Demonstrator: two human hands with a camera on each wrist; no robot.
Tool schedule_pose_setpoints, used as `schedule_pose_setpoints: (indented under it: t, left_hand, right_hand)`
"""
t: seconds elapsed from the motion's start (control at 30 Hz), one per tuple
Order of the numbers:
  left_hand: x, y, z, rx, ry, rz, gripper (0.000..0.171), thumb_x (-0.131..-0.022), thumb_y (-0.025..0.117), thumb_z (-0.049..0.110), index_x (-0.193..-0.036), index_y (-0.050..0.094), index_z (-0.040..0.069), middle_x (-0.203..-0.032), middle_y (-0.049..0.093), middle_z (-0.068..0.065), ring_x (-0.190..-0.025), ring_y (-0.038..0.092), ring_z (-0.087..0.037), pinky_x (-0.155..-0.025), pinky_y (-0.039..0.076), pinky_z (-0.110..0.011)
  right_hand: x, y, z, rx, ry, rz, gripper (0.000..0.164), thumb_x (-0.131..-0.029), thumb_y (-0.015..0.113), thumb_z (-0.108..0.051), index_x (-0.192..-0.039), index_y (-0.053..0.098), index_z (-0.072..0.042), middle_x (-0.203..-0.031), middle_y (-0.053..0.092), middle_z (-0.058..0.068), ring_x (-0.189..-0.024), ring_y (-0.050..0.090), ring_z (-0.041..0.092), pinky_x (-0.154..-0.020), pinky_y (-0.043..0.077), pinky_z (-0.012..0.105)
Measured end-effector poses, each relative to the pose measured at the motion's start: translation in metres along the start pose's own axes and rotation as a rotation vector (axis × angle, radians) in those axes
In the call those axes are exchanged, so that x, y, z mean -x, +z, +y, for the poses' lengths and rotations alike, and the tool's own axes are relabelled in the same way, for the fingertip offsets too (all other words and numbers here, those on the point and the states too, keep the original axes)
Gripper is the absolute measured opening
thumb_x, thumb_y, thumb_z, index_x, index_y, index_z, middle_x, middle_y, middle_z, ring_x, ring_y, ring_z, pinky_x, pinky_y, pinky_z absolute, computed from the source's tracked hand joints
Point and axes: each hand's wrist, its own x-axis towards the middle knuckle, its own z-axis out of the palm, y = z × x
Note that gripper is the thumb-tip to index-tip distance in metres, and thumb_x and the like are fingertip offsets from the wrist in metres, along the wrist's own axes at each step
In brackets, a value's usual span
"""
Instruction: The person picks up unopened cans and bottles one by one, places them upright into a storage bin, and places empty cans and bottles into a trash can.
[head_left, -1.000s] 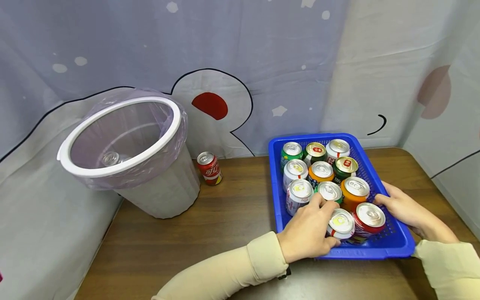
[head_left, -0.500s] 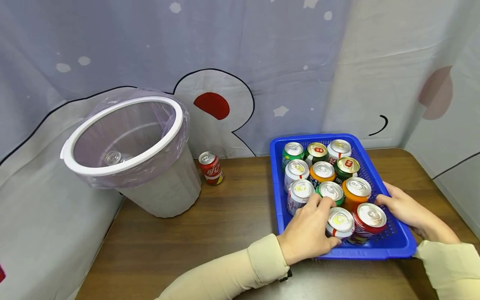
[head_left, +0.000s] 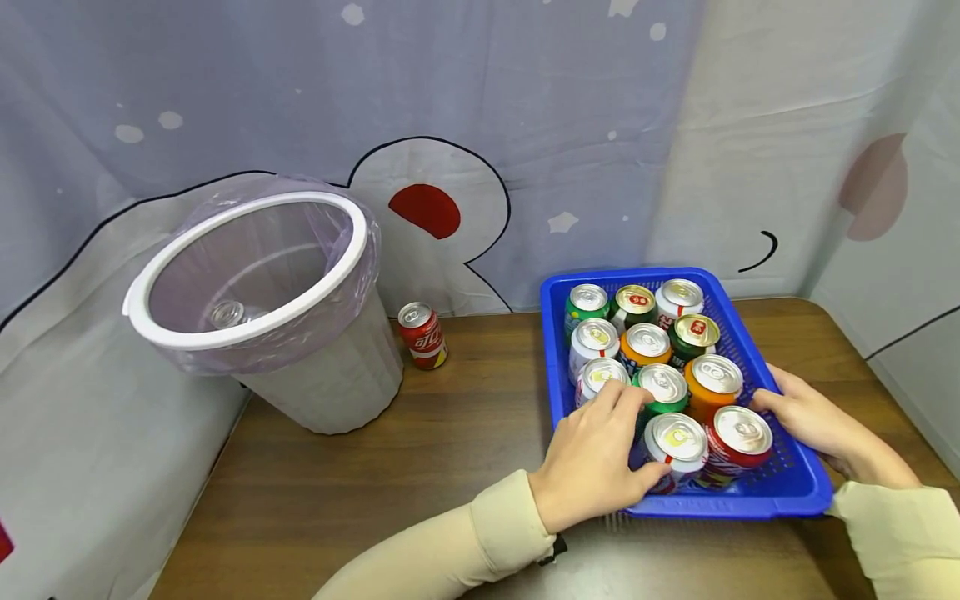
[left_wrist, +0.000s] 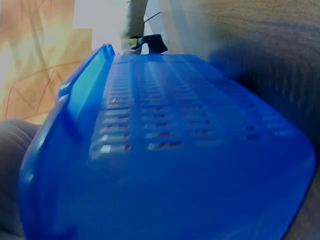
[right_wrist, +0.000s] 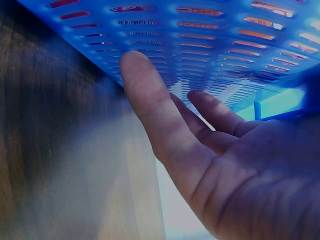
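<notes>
A blue plastic basket (head_left: 551, 367) holds several upright drink cans in rows. My left hand (head_left: 596, 450) is over its front left side. The thumb is apart from the fingers, on the left of a white can (head_left: 678, 450) with a silver lid, and no can is gripped. Beside that one stand a red can (head_left: 738, 446) and a green can (head_left: 663, 392). My right hand (head_left: 821, 425) grips the basket's right rim; in the right wrist view, fingers (right_wrist: 150, 100) lie along the slotted outer wall. The left wrist view shows mostly the outer wall (left_wrist: 165, 185).
A light grey bin (head_left: 322, 375) with a white rim and purple liner stands at the left. Inside lies a can (head_left: 227, 314). Another red can (head_left: 423, 337) stands on the wooden table (head_left: 465, 433), right of the bin. A patterned curtain (head_left: 450, 83) hangs behind.
My left hand has let go of the white can and drawn back a little to the left, so more of the can shows. My right hand and the basket stay in place.
</notes>
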Motion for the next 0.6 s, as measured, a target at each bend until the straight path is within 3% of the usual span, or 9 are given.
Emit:
schedule_pose_setpoints:
  t: [0.1,0.27,0.43,0.6]
  left_hand:
    - [0.001,-0.007,-0.006,0.046,0.014,0.068,0.062,-0.073,0.075,0.052,-0.12,0.053,0.019,-0.108,0.055,0.008,-0.087,0.057,-0.005,-0.067,0.049,-0.02]
    - [0.004,-0.021,-0.02,0.185,-0.005,0.213,0.056,-0.075,0.075,0.043,-0.121,0.054,0.019,-0.11,0.056,0.009,-0.094,0.058,-0.004,-0.073,0.049,-0.02]
    - [0.006,-0.034,-0.038,0.34,-0.087,0.365,0.052,-0.077,0.074,0.036,-0.121,0.056,0.016,-0.112,0.057,0.006,-0.099,0.06,-0.006,-0.073,0.051,-0.019]
    - [0.004,-0.038,-0.063,0.374,-0.219,0.5,0.054,-0.077,0.075,0.033,-0.124,0.054,0.017,-0.11,0.058,0.003,-0.098,0.06,-0.011,-0.072,0.054,-0.028]
  right_hand:
    - [0.0,0.0,0.0,-0.01,-0.008,-0.004,0.045,-0.094,0.038,0.0,-0.136,0.024,0.004,-0.102,0.062,0.011,-0.081,0.068,0.025,-0.065,0.057,0.048]
    - [0.0,0.0,-0.001,0.018,-0.009,-0.001,0.053,-0.094,0.037,0.0,-0.142,0.017,0.007,-0.108,0.058,0.021,-0.081,0.068,0.025,-0.063,0.057,0.049]
    - [0.0,0.001,-0.003,0.011,-0.006,-0.003,0.051,-0.093,0.037,0.0,-0.14,0.018,0.007,-0.106,0.06,0.019,-0.08,0.069,0.025,-0.064,0.057,0.049]
    - [0.001,0.0,-0.002,0.016,-0.009,-0.002,0.051,-0.093,0.036,0.0,-0.14,0.018,0.008,-0.106,0.059,0.019,-0.081,0.069,0.025,-0.064,0.057,0.049]
